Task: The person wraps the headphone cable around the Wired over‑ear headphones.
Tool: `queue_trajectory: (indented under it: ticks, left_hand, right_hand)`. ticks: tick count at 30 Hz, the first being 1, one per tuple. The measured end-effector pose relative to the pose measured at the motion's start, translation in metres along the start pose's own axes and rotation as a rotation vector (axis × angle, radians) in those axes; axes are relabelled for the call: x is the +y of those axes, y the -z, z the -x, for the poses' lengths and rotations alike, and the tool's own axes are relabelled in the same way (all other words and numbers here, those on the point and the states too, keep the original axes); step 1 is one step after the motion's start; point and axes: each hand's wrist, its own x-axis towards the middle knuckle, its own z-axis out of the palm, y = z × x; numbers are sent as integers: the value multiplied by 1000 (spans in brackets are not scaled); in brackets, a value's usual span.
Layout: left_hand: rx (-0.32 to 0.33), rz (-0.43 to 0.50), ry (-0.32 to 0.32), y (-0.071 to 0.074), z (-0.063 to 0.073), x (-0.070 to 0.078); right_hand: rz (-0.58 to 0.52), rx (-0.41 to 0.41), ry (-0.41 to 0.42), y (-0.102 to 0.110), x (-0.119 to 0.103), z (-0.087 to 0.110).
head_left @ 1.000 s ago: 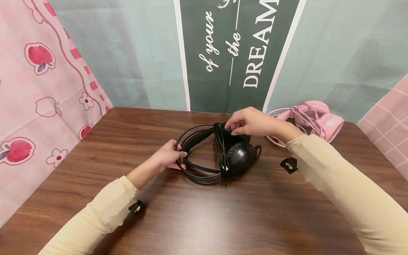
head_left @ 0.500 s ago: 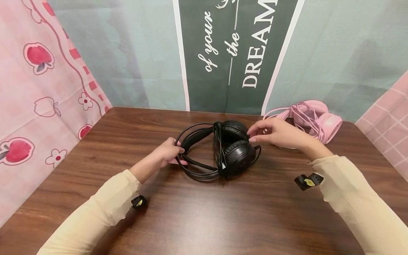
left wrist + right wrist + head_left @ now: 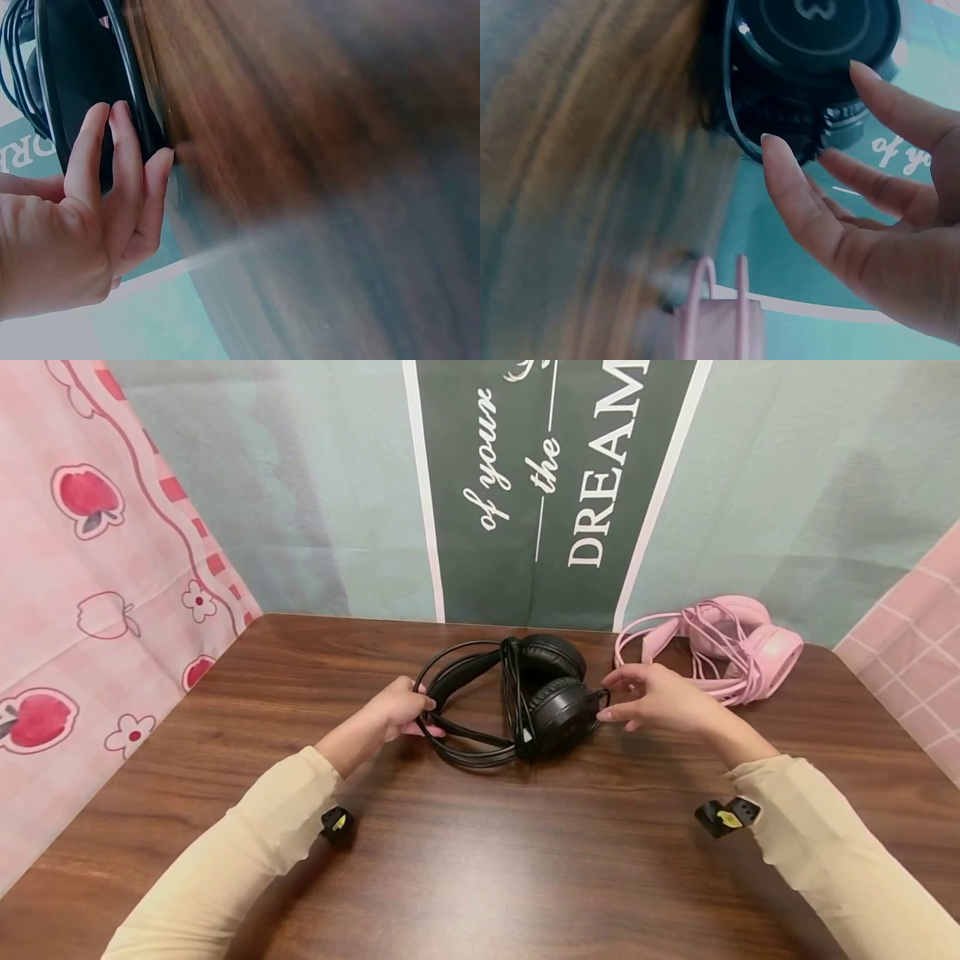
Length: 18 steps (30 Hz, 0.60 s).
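Note:
Black over-ear headphones (image 3: 566, 714) lie on the wooden table with their cable bundled round the ear cups. My left hand (image 3: 397, 708) grips the headband end, thumb on top and fingers beneath. In the left wrist view, the fingers of my left hand (image 3: 97, 202) curl against the band's edge. Close by the ear cups, my right hand (image 3: 652, 697) has its fingers loosely bent, fingertips right at the nearer cup's outer side. The right wrist view shows the right hand (image 3: 885, 217) with thumb and fingers spread apart beside the black ear cup (image 3: 817, 45) and its thin cable.
Pink headphones (image 3: 772, 652) with a wrapped pink cable sit at the table's back right, just behind my right hand. A green fabric backdrop (image 3: 337, 527) stands along the back edge. Pink patterned cloth (image 3: 90, 635) hangs at the left, and a pink tiled surface (image 3: 918, 627) at the right.
My right hand has come off the far ear cup and moved right and toward me, to the nearer cup. The left hand keeps its grip; the black headphones have shifted slightly.

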Motion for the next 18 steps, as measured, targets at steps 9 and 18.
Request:
queue_trajectory:
  ticks: [9, 18]
  left_hand:
    - [24, -40, -1, 1, -8, 7]
    - [14, -122, 32, 8, -17, 13]
  right_hand:
    - [-157, 27, -35, -11, 5, -3]
    - [-140, 105, -77, -12, 4, -13]
